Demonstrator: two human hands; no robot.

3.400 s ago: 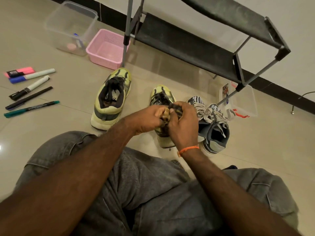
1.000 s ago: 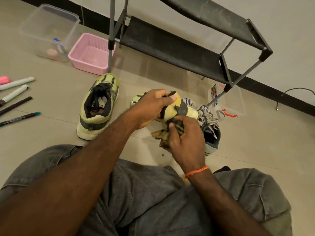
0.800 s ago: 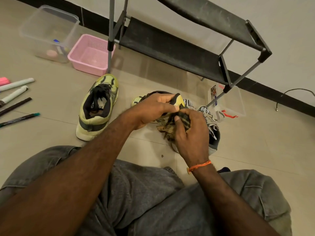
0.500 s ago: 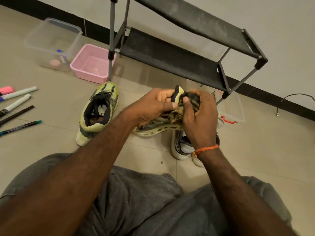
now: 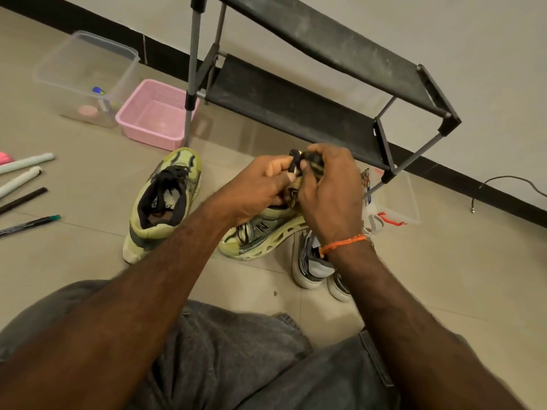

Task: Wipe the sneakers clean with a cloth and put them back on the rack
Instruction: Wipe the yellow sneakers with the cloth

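My left hand [image 5: 260, 187] grips a yellow-green sneaker [image 5: 263, 235], lifted off the floor and tipped on its side with the sole facing me. My right hand [image 5: 328, 193] holds a dark patterned cloth [image 5: 296, 190] bunched against the shoe's heel end. The matching yellow-green sneaker [image 5: 162, 202] stands on the floor to the left. A grey-and-white pair of sneakers [image 5: 310, 264] stands on the floor under my right wrist, partly hidden. The black two-shelf rack [image 5: 296, 105] stands behind, both shelves bare.
A pink basket [image 5: 154, 113] and a clear plastic box [image 5: 85, 78] sit left of the rack. Another clear box [image 5: 396, 199] stands by the rack's right leg. Several markers and pens [image 5: 23, 187] lie on the tiled floor at far left. A cable [image 5: 509, 182] trails along the wall.
The sneaker went from standing on the floor to lifted and turned on its side in my left hand. My right hand has moved the cloth up toward its heel.
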